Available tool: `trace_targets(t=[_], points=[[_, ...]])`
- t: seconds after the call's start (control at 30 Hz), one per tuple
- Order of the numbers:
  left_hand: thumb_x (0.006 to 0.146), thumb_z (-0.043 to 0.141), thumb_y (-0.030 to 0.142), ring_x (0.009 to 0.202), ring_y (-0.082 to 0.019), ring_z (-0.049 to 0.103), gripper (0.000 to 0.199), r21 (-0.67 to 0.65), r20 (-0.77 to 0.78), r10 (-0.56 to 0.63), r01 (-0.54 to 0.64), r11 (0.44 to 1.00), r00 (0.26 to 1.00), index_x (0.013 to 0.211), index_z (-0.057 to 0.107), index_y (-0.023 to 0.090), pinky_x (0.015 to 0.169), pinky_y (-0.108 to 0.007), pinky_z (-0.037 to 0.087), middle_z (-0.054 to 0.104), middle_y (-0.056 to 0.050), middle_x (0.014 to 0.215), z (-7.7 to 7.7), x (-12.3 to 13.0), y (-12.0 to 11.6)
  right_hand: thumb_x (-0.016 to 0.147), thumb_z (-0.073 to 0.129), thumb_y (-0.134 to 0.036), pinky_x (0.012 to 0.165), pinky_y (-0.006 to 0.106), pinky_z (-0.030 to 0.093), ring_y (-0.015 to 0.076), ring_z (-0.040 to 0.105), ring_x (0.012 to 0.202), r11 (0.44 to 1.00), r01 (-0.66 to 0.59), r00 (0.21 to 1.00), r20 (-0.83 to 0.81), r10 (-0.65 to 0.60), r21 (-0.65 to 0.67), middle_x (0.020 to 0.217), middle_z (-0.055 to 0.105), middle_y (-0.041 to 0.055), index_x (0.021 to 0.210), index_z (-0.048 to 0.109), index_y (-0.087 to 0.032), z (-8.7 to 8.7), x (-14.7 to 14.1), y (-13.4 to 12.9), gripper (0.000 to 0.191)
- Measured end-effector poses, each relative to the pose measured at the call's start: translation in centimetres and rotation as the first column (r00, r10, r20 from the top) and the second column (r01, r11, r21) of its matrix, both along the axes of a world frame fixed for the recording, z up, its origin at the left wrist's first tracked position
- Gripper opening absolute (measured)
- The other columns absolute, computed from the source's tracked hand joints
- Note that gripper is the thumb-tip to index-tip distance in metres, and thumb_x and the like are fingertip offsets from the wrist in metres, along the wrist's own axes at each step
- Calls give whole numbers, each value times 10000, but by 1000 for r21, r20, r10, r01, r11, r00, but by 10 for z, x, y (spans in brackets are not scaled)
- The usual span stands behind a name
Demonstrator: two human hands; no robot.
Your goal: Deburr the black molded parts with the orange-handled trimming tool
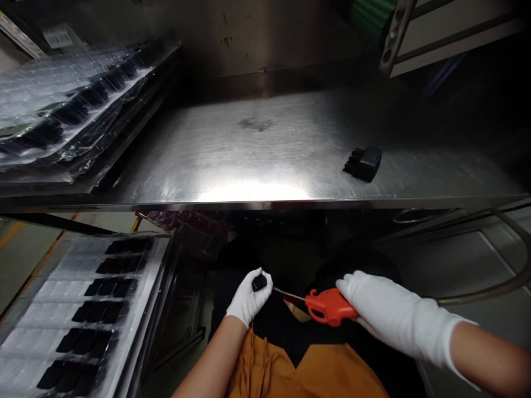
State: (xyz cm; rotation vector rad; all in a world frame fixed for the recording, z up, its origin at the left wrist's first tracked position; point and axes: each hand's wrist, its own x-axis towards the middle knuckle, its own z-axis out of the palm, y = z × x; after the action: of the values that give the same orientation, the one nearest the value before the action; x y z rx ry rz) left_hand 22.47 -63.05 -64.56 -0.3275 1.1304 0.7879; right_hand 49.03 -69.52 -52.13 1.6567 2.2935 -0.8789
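In a white glove, my left hand (250,298) is closed around a small black part (259,282), over my lap. My right hand (385,309), gloved too, grips the rear end of a red air blow gun (329,307). The gun's thin metal nozzle (289,293) points left, its tip close to the black part. Whether the tip touches the part I cannot tell. The fingers of my right hand are partly hidden behind the glove's back and the gun.
A steel table (215,149) spans the view ahead, its front edge above my hands. A black pronged piece (363,163) lies on its right side. Stacked clear trays (78,110) stand at the back left. Lower left, another tray stack (83,309) holds several black parts. A hose (493,287) curves at right.
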Motion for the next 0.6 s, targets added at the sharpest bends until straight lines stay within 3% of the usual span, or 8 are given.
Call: trace_targets(t=[0.13, 0.2, 0.23, 0.3, 0.37, 0.43, 0.53, 0.6], points=[[689, 636, -70, 696, -97, 602, 475, 100, -166, -142, 160, 982, 976, 1089, 533, 165, 607, -198, 514, 596, -26, 848, 1, 7, -9, 747, 579, -306, 665, 328, 428, 211, 595, 712, 999, 31, 999, 29, -30, -45, 867, 621, 79, 928, 599, -189, 2, 6, -3, 217], [631, 629, -110, 662, -88, 573, 633, 175, -274, -228, 282, 943, 934, 1173, 517, 197, 607, -198, 484, 598, -8, 834, 1, 12, -14, 749, 573, -293, 700, 348, 439, 226, 605, 746, 997, 52, 998, 47, -49, -58, 894, 619, 88, 954, 598, -186, 4, 8, -3, 233], [621, 626, -105, 652, -86, 559, 682, 221, -361, -285, 378, 899, 888, 1215, 500, 205, 617, -204, 476, 600, -3, 832, 1, 13, -17, 747, 572, -281, 727, 365, 442, 244, 610, 782, 996, 64, 997, 58, -60, -57, 914, 618, 101, 969, 598, -179, 6, 9, -2, 245], [633, 617, -63, 664, -96, 544, 714, 290, -578, -368, 605, 741, 728, 1281, 470, 201, 666, -224, 468, 607, -3, 835, -2, 16, -20, 726, 590, -273, 742, 390, 445, 270, 615, 803, 992, 88, 993, 85, -80, -92, 920, 614, 118, 971, 602, -168, 11, 11, 2, 267], [668, 594, -15, 720, -119, 554, 697, 298, -761, -361, 785, 543, 539, 1318, 462, 200, 750, -248, 462, 621, -12, 853, -6, 17, -24, 694, 616, -269, 712, 387, 444, 264, 614, 755, 982, 109, 990, 106, -93, -155, 886, 610, 107, 942, 606, -175, 16, 14, 5, 266], [705, 571, 17, 788, -143, 568, 674, 284, -853, -307, 869, 405, 422, 1338, 465, 223, 831, -271, 444, 635, -16, 873, -9, 16, -27, 682, 616, -251, 681, 372, 435, 247, 608, 714, 973, 120, 987, 130, -95, -198, 855, 604, 90, 912, 606, -186, 22, 16, 9, 240], [747, 550, 55, 833, -167, 578, 678, 254, -912, -253, 929, 270, 323, 1385, 423, 246, 870, -295, 434, 647, -19, 904, -9, 15, -29, 674, 612, -225, 663, 358, 419, 246, 610, 715, 973, 115, 984, 160, -84, -199, 851, 606, 84, 912, 607, -194, 25, 20, 12, 240], [757, 535, 58, 856, -173, 578, 678, 259, -919, -246, 942, 214, 308, 1397, 414, 247, 883, -299, 433, 650, -25, 932, -7, 15, -30, 663, 621, -225, 640, 344, 404, 239, 609, 691, 972, 111, 985, 156, -80, -206, 825, 608, 71, 901, 610, -203, 25, 23, 12, 240]])
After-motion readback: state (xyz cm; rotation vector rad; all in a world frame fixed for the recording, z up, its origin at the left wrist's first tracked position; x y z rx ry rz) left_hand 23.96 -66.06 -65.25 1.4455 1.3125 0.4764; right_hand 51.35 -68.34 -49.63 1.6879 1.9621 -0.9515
